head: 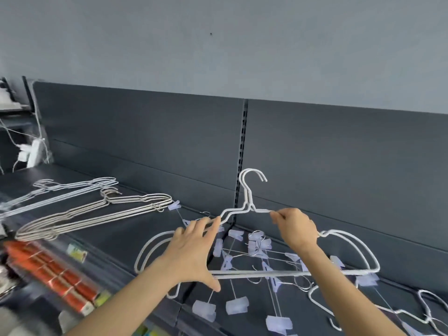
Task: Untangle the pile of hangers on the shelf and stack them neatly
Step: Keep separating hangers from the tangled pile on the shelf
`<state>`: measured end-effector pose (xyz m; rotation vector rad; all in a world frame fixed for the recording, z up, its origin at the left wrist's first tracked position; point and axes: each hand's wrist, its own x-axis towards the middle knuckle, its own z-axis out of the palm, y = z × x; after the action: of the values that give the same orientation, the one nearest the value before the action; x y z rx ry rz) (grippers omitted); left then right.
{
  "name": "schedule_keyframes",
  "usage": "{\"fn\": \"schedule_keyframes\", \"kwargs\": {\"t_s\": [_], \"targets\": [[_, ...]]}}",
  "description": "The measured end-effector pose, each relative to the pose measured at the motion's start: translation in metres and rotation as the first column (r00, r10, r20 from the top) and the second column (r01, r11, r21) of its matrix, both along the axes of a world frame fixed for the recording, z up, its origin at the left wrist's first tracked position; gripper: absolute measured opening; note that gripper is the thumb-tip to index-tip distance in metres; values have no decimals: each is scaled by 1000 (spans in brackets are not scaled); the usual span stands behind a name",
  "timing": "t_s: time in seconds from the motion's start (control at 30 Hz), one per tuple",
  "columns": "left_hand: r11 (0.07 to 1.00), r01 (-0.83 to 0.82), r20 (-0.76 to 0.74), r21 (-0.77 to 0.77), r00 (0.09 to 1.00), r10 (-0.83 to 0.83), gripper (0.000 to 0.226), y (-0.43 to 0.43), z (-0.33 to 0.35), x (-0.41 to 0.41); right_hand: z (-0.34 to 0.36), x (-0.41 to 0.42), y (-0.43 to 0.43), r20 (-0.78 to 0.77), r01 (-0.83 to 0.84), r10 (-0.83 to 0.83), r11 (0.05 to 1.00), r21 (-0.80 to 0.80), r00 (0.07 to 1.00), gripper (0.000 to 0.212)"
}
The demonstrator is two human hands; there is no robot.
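Observation:
Two white wire hangers (249,190), pressed together with hooks up, are lifted above the dark shelf (116,241). My left hand (194,248) holds their left shoulder with the fingertips; my right hand (294,226) pinches the right shoulder near the neck. Beneath them lies a tangle of clip hangers (257,248) with pale lilac clips and thin wires. A neat stack of beige hangers (94,214) lies at the left, and a stack of white-blue hangers (60,187) behind it. More white hangers (412,311) lie at the lower right.
The shelf's dark back panel (339,166) rises close behind, with a slotted upright (242,151). Orange packaged goods (48,275) sit on a lower shelf at the left. A white power strip with cables (31,151) hangs at the far left.

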<state>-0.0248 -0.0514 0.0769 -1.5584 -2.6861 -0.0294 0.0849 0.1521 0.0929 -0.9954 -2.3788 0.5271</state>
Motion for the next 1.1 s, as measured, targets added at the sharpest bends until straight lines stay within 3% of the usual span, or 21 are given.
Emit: {"fn": "schedule_keyframes", "kwargs": {"t_s": [0.3,0.4,0.63,0.83,1.1], "targets": [[990,4,25,140,1000,-7,109,-81,7,-130,2,-130,-69,-4,-138,138,990,7,990,48],[991,-31,45,132,999,26,106,-121,10,-190,-5,-194,-98,-35,-222,224,974,36,974,39],[981,-173,131,89,978,161,103,-229,9,-337,-25,-362,-194,31,-376,376,916,138,926,22],[954,-288,172,85,947,271,103,-296,-5,-419,-37,-450,-253,233,-491,452,858,149,861,45],[838,-532,346,123,815,466,105,-349,-33,-503,-57,-510,-291,199,-574,547,809,127,814,42]]}}
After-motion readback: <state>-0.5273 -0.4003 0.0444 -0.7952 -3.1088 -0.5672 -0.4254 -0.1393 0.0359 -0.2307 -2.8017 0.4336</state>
